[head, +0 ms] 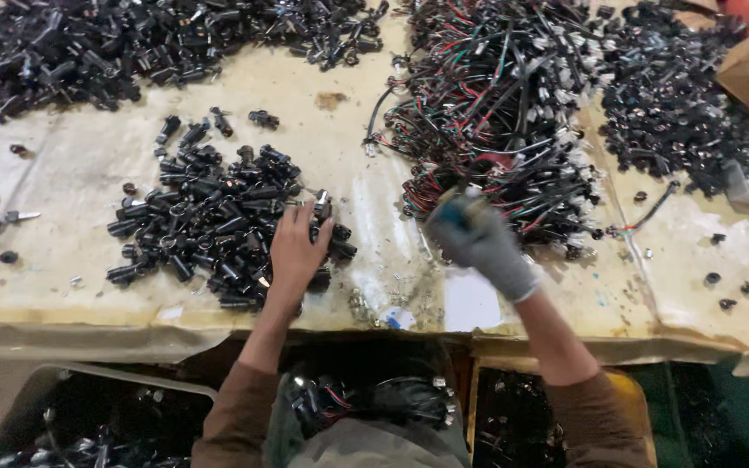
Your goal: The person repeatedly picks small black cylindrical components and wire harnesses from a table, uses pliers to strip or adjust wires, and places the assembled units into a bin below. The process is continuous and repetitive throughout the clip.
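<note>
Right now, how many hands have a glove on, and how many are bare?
Gloved: 1, the right hand, at the wire heap
Bare: 1, the left hand, on the black plugs
Total: 2

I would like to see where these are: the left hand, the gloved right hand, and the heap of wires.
left hand (298, 245), head view, on the back of the hand.
right hand (478, 238), head view, on the grey glove.
heap of wires (496, 95), head view, on its middle.
</note>
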